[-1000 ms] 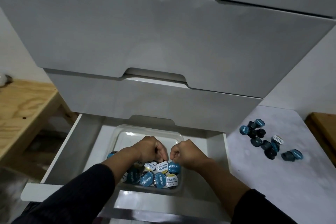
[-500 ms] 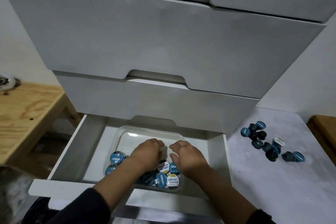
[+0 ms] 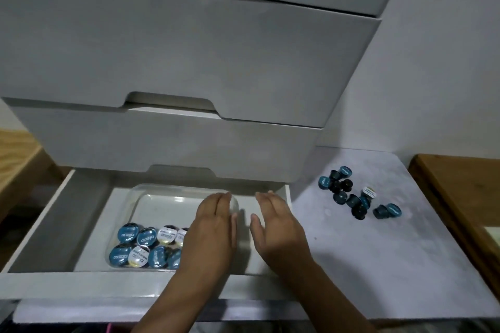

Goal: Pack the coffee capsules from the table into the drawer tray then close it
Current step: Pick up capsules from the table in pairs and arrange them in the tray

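**Capsules half packed, both hands empty over the drawer**

Head view, the only one here: the left hand (image 3: 213, 227) and right hand (image 3: 273, 224) hover flat over the right side of the open drawer (image 3: 54, 224), each grip wide, fingers straight, holding nothing. The clear plastic tray (image 3: 173, 197) sits inside the drawer. Its near half holds two rows of coffee capsules (image 3: 140, 246), foil lids up, touching each other; the far half is bare. The left hand hides the tray's right end, so I can't count them.

The loose capsules (image 3: 351, 197) lie in a clump on the table (image 3: 378, 265), near its far edge, just right of the drawer, some tipped on their sides.

My guess on handling: these are light, stiff little cups, a bit slick, with foil lids that dent easily. Pinch the body by its sides, not the lid.
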`<state>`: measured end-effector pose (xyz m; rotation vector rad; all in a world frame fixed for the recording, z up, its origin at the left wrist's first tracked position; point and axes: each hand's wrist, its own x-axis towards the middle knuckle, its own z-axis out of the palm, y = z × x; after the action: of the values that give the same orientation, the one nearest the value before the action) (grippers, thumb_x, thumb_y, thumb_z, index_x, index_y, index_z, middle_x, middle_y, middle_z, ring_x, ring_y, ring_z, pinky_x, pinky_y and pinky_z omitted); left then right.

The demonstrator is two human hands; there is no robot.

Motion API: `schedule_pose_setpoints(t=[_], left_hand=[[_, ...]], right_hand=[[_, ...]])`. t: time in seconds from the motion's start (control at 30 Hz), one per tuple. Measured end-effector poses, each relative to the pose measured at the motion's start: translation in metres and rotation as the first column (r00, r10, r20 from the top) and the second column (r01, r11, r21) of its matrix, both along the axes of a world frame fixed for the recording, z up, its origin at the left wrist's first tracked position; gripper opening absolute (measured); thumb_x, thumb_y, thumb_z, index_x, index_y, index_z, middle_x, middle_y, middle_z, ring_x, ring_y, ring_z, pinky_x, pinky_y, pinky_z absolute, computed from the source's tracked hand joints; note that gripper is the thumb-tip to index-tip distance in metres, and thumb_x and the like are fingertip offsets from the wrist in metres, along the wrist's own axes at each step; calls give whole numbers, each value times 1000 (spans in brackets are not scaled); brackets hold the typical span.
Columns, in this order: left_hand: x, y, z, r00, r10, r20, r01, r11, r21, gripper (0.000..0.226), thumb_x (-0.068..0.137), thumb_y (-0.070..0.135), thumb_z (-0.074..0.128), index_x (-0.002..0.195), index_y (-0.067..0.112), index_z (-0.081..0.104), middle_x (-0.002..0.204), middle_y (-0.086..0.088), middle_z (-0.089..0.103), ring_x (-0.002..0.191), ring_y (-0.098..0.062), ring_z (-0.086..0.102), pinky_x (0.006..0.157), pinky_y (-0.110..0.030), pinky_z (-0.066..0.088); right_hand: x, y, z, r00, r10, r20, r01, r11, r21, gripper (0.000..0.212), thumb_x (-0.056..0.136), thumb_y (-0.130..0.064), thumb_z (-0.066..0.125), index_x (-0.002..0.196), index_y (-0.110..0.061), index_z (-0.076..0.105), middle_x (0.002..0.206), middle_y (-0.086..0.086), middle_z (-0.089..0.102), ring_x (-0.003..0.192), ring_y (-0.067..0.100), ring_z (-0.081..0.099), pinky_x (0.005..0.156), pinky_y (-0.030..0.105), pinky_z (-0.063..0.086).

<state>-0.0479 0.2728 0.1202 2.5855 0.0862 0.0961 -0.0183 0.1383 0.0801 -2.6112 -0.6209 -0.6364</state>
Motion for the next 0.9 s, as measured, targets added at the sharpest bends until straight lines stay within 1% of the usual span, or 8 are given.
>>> schedule_pose_setpoints(t=[0.2,0.33,0.4,0.43,0.5,0.57,0.73,0.9], left_hand=[[14,-94,-1,985,-36,169,51,995,-86,41,94,27,45,134,20,44,134,-2,52,123,-17,47,101,-24,38],[28,-169,-13,983,-59,175,87,984,-158,36,94,27,46,130,21,49,126,1,56,118,-16,52,98,-23,40],[35,-206,-29,989,-77,130,102,973,-205,36,94,25,48,129,21,51,127,1,57,119,-15,51,101,-23,38],[39,-223,-38,990,-89,111,112,970,-216,36,93,23,49,128,20,52,127,0,57,119,-15,51,101,-22,37],[48,-253,-57,994,-90,56,100,967,-233,35,92,20,50,127,18,54,127,-1,58,118,-15,53,100,-20,37],[58,-276,-72,996,-91,-7,87,965,-249,33,91,17,50,124,15,56,124,-3,60,114,-17,55,96,-20,38],[86,-318,-95,988,-99,-120,68,968,-242,25,88,10,48,109,7,62,108,-11,63,96,-23,58,81,-29,45],[116,-344,-111,991,-60,-116,32,973,-229,26,86,15,52,111,15,61,108,-6,61,100,-22,57,82,-29,47]], right_hand=[[24,-106,-17,998,-51,-48,47,996,-79,27,93,-18,52,101,4,65,107,18,68,102,30,62,87,32,53],[37,-185,-25,985,-145,-98,131,982,-135,61,86,-49,24,120,-11,57,123,8,59,113,24,55,95,32,45],[44,-226,-32,984,-145,-108,124,976,-178,27,91,-24,50,102,-5,65,113,13,64,102,27,61,85,33,52],[47,-245,-34,982,-150,-115,127,973,-191,8,81,-8,65,84,-2,68,102,17,68,90,30,66,74,33,56],[56,-280,-45,990,-102,-102,75,969,-237,14,58,5,77,62,2,64,84,21,71,71,32,69,56,30,57],[67,-308,-56,980,-158,-118,128,966,-223,21,47,8,80,59,5,64,74,21,71,61,33,68,48,31,57],[99,-350,-85,941,-239,-238,225,971,-85,14,65,2,69,77,5,63,70,18,64,59,32,61,52,34,55],[120,-357,-99,900,-229,-372,263,964,44,15,73,-11,68,81,1,64,72,17,61,63,33,57,55,38,54]])
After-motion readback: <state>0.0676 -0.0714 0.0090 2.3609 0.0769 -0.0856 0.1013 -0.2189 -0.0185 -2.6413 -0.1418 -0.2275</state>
